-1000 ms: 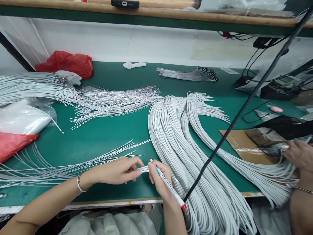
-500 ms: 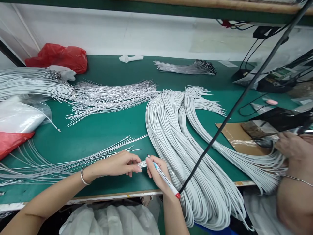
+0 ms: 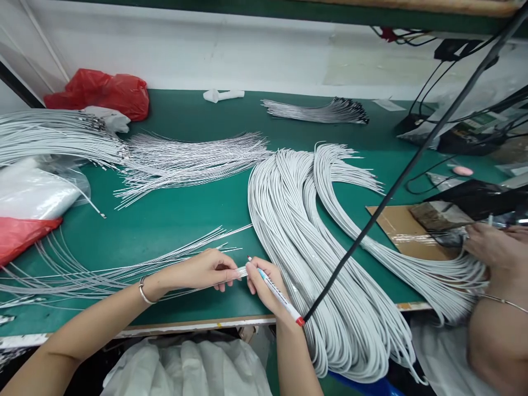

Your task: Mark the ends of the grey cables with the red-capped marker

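My left hand (image 3: 211,269) is closed around the ends of a few thin white wires (image 3: 242,272), which stick out from its fingertips toward my right hand. A marker pen (image 3: 278,294), white with a red end, is gripped in my right hand (image 3: 265,281); its dark tip points up and left, beside the wire ends. The right fingertips are close to the wires, and I cannot tell whether they touch. Behind my left forearm, more thin wires (image 3: 177,257) fan out along the green table (image 3: 181,214). A thick bundle of white cables (image 3: 289,220) lies just right of my hands, draping over the edge.
A dark rod or cable (image 3: 371,223) slants across the right side. Beyond are stacks of wires (image 3: 193,159), a red bag (image 3: 99,96) and a dark-ended wire bundle (image 3: 317,110). A co-worker's hand (image 3: 490,245) is at the right, near cardboard (image 3: 391,225).
The view has shifted slightly. My hands stay close together, and the wire ends between them now sit a little flatter. The marker pen remains in my right hand.
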The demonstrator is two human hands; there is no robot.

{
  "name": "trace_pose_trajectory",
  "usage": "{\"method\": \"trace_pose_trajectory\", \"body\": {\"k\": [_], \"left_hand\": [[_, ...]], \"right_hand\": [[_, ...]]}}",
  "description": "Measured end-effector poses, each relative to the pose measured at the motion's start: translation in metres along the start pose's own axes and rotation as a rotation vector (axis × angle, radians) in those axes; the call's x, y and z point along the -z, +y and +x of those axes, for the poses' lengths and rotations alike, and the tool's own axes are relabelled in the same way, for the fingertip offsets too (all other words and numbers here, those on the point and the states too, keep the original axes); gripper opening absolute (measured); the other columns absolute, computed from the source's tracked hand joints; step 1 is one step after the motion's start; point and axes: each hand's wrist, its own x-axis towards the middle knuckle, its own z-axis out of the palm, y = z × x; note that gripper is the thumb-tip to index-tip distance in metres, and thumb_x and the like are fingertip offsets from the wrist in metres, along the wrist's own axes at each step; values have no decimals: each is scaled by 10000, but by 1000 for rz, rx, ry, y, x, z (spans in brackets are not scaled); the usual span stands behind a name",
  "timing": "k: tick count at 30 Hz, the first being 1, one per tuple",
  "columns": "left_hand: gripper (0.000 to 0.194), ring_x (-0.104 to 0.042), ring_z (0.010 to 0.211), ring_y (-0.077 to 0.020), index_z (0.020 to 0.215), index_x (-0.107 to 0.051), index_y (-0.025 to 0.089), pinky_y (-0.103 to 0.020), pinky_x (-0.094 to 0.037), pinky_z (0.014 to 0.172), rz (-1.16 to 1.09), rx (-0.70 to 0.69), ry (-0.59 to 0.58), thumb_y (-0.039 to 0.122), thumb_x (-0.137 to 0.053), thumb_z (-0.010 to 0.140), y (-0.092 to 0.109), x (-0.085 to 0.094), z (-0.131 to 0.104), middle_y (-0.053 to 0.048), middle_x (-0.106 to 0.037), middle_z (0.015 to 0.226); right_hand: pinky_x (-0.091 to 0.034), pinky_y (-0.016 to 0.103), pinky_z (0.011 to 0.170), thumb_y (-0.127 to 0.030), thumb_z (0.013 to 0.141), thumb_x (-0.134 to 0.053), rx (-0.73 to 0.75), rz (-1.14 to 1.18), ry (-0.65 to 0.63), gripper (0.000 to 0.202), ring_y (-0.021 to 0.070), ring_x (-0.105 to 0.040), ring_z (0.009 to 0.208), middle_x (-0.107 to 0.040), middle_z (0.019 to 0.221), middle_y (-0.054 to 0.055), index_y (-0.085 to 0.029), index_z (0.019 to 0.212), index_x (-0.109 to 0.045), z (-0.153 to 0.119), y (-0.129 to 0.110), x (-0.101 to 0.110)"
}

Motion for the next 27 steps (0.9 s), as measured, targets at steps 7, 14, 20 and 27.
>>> {"method": "trace_pose_trajectory", "body": {"k": [7, 14, 20, 27], "left_hand": [[317, -636, 602, -123, 851, -671, 130, -189, -470, 549, 49, 4, 16, 364, -474, 936, 1, 0, 0, -7, -622, 638], [306, -573, 551, -94, 829, -685, 165, -183, -372, 547, 360, -158, 119, 337, -471, 963, 2, -3, -7, -8, -669, 662], [338, -662, 625, -132, 898, -675, 144, -182, -461, 556, 116, -48, -14, 396, -458, 957, 1, 1, -8, -22, -670, 676], [383, -616, 577, -113, 774, -658, 146, -178, -392, 500, 259, -58, 84, 429, -463, 942, 1, -1, -7, -15, -671, 666]], "right_hand": [[-344, 239, 491, -508, 907, -468, -4, -2, 3, 438, 97, -374, 416, -434, 424, -63, -224, 576, -425, 0, -2, -2], [-378, 250, 527, -489, 911, -472, 2, -21, 45, 443, 102, -385, 419, -434, 407, -62, -230, 557, -409, 4, -1, -6], [-402, 249, 549, -508, 880, -510, 26, -15, -13, 415, 92, -390, 397, -452, 406, -74, -220, 587, -453, 4, -1, -4], [-391, 239, 519, -430, 905, -503, 38, -22, 10, 413, 90, -373, 400, -420, 410, -73, -222, 558, -418, 5, -1, -9]]}}
